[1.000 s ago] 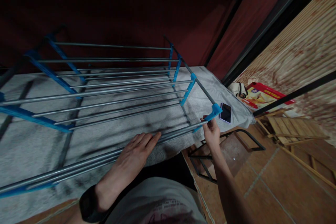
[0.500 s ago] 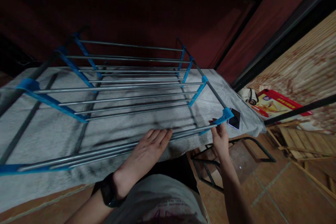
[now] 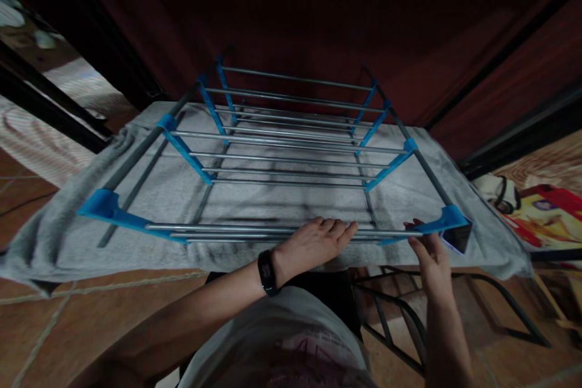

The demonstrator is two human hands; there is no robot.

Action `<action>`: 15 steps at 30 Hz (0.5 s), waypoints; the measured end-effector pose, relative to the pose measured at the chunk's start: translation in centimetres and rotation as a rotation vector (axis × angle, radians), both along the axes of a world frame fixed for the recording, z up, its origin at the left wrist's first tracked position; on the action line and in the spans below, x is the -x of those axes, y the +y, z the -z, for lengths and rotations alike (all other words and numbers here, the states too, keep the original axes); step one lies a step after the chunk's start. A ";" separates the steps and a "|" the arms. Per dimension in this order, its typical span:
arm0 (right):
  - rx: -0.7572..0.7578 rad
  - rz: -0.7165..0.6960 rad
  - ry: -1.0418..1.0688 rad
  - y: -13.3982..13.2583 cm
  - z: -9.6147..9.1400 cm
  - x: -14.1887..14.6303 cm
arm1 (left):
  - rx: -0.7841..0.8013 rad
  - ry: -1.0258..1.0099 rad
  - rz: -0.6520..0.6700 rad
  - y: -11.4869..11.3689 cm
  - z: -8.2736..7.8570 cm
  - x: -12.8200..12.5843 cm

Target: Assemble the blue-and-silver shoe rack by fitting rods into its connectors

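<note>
A rack (image 3: pixel 291 151) of grey metal rods and blue plastic side pieces lies on a grey towel (image 3: pixel 59 230) spread over a table. My left hand (image 3: pixel 318 242), with a black band on its wrist, lies flat with fingers stretched on the nearest rods. My right hand (image 3: pixel 430 254) pinches the right end of those rods, just beside the blue corner piece (image 3: pixel 448 219).
A dark phone (image 3: pixel 457 237) lies on the towel under the blue corner piece. A black metal frame (image 3: pixel 409 321) stands on the tiled floor below my right arm. A red and yellow printed box (image 3: pixel 545 218) and a pale bag (image 3: pixel 498 191) sit at the right.
The view has swung left, so the whole rack and the towel's left edge now show. Both hands have kept their places on the nearest rods.
</note>
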State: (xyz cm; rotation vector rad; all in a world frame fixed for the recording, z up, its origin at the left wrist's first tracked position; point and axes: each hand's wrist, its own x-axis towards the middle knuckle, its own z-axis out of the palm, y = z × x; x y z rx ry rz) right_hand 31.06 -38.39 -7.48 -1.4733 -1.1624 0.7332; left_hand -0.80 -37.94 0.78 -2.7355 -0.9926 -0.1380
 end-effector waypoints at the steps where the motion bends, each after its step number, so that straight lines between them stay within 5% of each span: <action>1: 0.014 -0.027 0.020 -0.1 0.0 -0.3 | 0.017 0.009 0.003 0.0 0.0 0.0; 9: -0.088 -0.048 0.294 1.4 1.4 -0.9 | 0.091 0.005 0.012 0.6 -0.1 0.1; 15: -0.132 -0.057 0.290 1.9 1.1 -0.2 | 0.144 -0.009 0.016 0.8 0.3 0.3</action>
